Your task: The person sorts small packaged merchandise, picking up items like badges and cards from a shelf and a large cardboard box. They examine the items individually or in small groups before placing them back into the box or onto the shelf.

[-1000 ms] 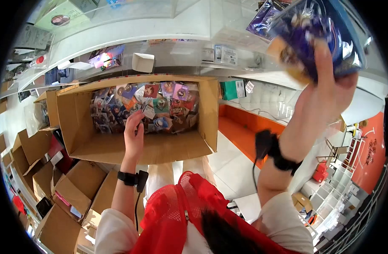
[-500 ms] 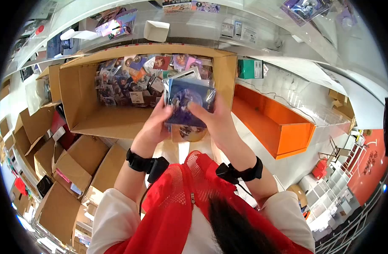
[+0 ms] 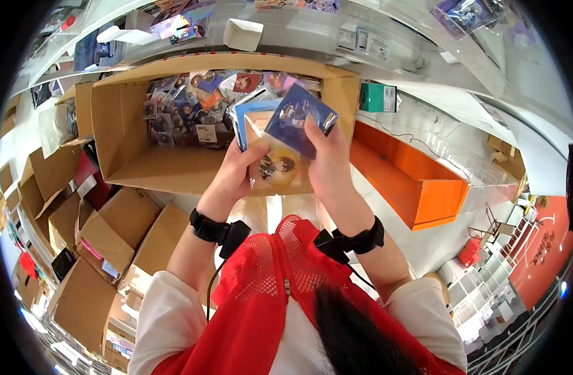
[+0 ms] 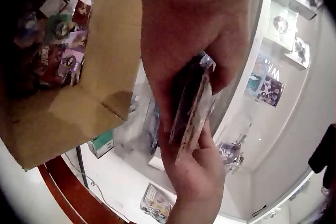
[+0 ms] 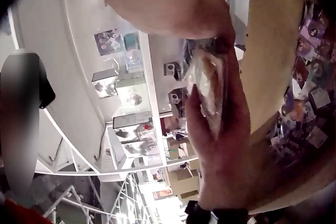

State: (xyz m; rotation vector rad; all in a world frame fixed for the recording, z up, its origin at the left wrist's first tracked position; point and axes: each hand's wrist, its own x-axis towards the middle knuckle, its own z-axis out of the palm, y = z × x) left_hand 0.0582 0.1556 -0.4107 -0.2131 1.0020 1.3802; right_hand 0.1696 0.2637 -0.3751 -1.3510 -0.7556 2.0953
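Both hands are together over the near right part of a cardboard box [image 3: 155, 170]. My left hand [image 3: 235, 175] grips a small stack of clear-wrapped packets, its thumb on top of a packet with a round yellow character picture [image 3: 279, 169]. A light blue packet edge [image 3: 239, 119] pokes out behind it. My right hand [image 3: 330, 165] pinches a dark blue square packet [image 3: 299, 115] under its thumb, fanned to the upper right over the stack. In the left wrist view the stack shows edge-on between both hands. Many character packets [image 3: 192, 115] lie heaped in the box.
An orange trough [image 3: 411, 181] stands right of the box, with a green box [image 3: 378, 98] behind it. Glass shelving with a small white open box [image 3: 243, 34] and packets runs along the back. More cardboard boxes [image 3: 121, 228] crowd the left.
My right hand has come down from the upper right with the packets, and my left hand has moved from the box to grip them too. The dark blue packet has slid aside, uncovering the yellow picture.
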